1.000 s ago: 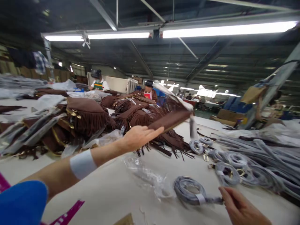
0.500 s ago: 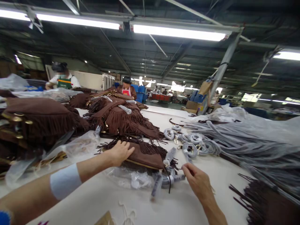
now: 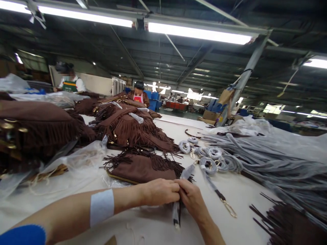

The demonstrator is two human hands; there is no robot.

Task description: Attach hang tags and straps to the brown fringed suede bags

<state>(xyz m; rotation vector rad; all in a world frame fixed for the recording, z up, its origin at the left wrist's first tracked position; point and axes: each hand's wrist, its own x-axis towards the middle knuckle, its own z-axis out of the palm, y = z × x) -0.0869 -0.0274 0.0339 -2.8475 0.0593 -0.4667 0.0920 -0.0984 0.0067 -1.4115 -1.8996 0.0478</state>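
Note:
A brown fringed bag (image 3: pixel 143 168) lies flat on the white table, with a gold zip along its near edge. At the bag's near right corner my left hand (image 3: pixel 163 192) and my right hand (image 3: pixel 190 195) meet, fingers closed and pressed together. What they pinch is hidden behind the fingers. Just below them, a plastic-wrapped strap end (image 3: pixel 176 216) and a thin dark cord hang down. Another plastic-wrapped piece (image 3: pixel 187 171) sticks up behind my right hand. Clear plastic lies under the bag's near edge.
Brown fringed bags (image 3: pixel 130 126) are heaped behind, and another pile (image 3: pixel 38 119) stands left. Coiled wrapped straps (image 3: pixel 208 165) lie right of the bag, one ending in a gold clasp (image 3: pixel 230 208). Long grey wrapped straps (image 3: pixel 276 163) cover the right side. Two people work across the table.
My left hand has come off the bag's top and moved right and nearer. My right hand has shifted left to meet it. A wrapped strap with a clasp now lies uncovered at right.

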